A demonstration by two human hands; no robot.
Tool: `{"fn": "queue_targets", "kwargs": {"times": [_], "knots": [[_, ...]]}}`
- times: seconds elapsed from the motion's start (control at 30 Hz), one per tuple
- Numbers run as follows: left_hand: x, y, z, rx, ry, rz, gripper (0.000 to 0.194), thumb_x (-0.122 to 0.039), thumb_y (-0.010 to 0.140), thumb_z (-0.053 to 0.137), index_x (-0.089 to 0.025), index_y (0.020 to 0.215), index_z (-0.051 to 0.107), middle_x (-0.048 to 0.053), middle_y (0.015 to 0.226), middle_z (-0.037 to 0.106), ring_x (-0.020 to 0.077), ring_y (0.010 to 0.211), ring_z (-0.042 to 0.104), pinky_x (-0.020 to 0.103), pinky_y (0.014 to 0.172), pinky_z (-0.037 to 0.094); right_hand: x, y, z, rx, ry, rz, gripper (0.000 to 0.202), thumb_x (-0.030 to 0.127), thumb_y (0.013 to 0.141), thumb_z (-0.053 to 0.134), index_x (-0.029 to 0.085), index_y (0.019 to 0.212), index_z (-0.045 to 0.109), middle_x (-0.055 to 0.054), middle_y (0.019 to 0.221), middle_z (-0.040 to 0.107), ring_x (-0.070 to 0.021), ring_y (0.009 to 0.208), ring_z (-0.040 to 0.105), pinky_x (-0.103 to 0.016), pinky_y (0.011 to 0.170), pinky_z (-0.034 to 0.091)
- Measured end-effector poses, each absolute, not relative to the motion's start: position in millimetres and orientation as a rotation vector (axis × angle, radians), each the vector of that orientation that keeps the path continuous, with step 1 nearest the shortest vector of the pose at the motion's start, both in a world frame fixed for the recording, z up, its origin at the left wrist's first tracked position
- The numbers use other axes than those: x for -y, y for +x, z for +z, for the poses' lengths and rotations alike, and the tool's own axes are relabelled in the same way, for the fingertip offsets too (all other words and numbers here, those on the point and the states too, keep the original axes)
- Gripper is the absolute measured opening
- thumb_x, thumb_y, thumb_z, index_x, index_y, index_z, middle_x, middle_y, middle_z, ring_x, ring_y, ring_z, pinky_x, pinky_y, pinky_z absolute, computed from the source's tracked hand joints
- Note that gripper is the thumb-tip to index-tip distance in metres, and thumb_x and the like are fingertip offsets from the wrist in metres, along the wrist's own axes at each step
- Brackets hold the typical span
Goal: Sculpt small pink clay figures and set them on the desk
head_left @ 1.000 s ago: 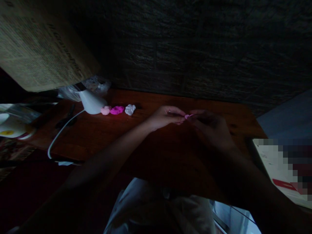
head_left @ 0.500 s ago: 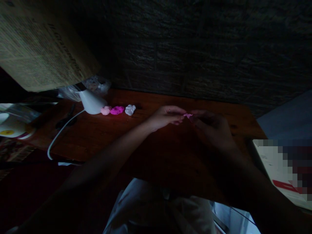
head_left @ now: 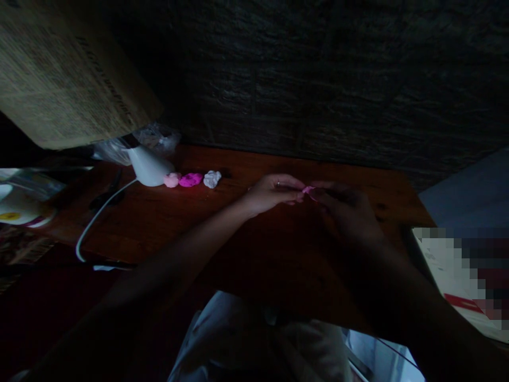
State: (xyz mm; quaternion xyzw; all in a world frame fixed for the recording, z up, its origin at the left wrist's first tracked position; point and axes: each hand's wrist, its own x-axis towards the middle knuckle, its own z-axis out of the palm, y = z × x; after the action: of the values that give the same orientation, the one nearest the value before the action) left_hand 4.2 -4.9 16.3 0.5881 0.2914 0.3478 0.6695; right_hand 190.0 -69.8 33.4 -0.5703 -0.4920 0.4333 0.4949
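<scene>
Between my two hands is a small piece of pink modelling clay [head_left: 308, 191], thin and uneven in shape. My left hand [head_left: 274, 191], with a ring on one finger, pinches its left end between thumb and fingertips. From the other side my right hand [head_left: 350, 209] has thumb and forefinger closed on it, hiding part of the piece. To the left, in a row on the wooden table, lie a light pink lump [head_left: 172, 180], a bright magenta lump [head_left: 191, 180] and a whitish lump [head_left: 212, 179] of what looks like the same clay.
The white lamp base [head_left: 149, 167] stands beside the lumps, its pale cable [head_left: 85, 228] running over the table's front edge. Above it hangs a newsprint-patterned shade [head_left: 79, 79]. A dark textured wall [head_left: 298, 95] backs the wooden table [head_left: 170, 217]. Scissors-like dark handles [head_left: 105, 200] lie at left.
My hands have come slightly closer together around the pink clay, and my right thumb now covers more of it. The lumps on the table have not moved.
</scene>
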Motion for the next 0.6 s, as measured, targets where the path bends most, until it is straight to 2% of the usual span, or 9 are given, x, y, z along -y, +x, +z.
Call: {"fn": "queue_targets", "kwargs": {"times": [0.3,0.43,0.6], "knots": [[5.5,5.7,13.1,-0.637,1.286,0.793,0.028,-0.019,0.076,0.085,-0.012,0.1,0.073,0.007,0.096,0.077,0.0132,0.083,0.073,0.032,0.084,0.058,69.3,189.5,33.2,1.242,-1.356,1.09,0.038,0.053,0.066,0.088,0.024,0.09,0.083,-0.003,0.082,0.076,-0.0136,0.064,0.054,-0.027,0.057,0.043],[5.9,6.1,13.5,-0.643,1.244,0.8,0.032,-0.016,0.075,0.086,-0.012,0.103,0.071,0.007,0.099,0.077,0.0127,0.08,0.075,0.032,0.083,0.059,70.0,189.6,33.1,1.279,-1.328,1.088,0.038,0.056,0.067,0.087,0.025,0.089,0.083,-0.002,0.078,0.075,-0.0143,0.065,0.054,-0.028,0.057,0.042],[6.9,6.5,13.5,-0.657,1.218,0.792,0.03,-0.015,0.077,0.084,-0.012,0.105,0.072,0.009,0.106,0.076,0.0137,0.083,0.076,0.034,0.087,0.06,69.1,191.7,29.7,1.212,-1.343,1.054,0.035,0.051,0.067,0.088,0.023,0.088,0.083,-0.003,0.078,0.074,-0.0138,0.063,0.054,-0.028,0.057,0.042]]}}
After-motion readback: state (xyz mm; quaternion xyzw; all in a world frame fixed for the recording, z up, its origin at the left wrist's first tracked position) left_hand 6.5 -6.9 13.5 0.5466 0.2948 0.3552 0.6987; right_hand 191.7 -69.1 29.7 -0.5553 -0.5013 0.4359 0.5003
